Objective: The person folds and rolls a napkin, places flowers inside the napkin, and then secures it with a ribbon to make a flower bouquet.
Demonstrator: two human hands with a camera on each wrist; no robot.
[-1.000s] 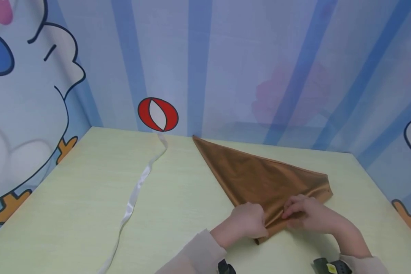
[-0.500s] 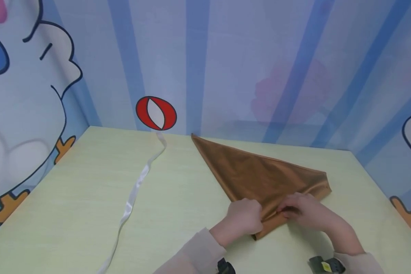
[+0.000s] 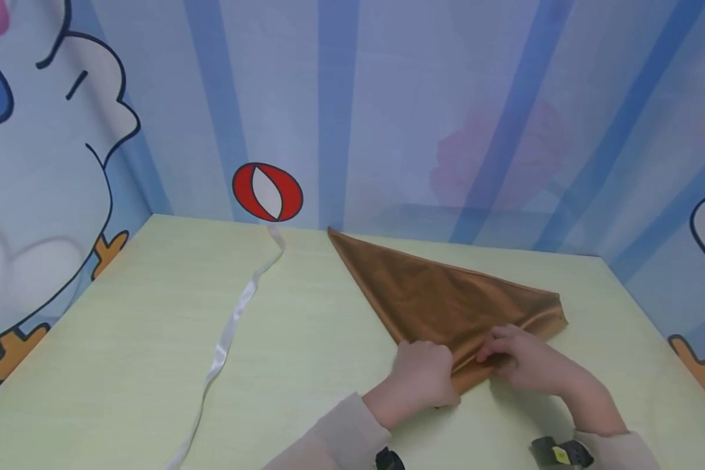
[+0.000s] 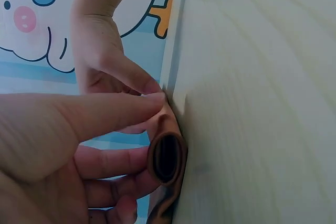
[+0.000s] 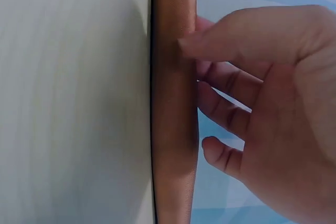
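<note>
left hand (image 3: 424, 373) and right hand (image 3: 529, 362) pinch the brown cloth (image 3: 440, 300) at its rolled edge, fingers (image 5: 230, 81) clamped there. uneven pressure could loosen it.

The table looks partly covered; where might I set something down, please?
Bare: left of the white ribbon, and between it and the brown cloth. Crowded: the cloth's near edge, where left hand and right hand hold it.

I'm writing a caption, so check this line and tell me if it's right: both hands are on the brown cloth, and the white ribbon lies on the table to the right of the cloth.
One thing is wrong: the head view shows the white ribbon on the table to the left of the brown cloth. The left hand and right hand are both on the cloth.
</note>
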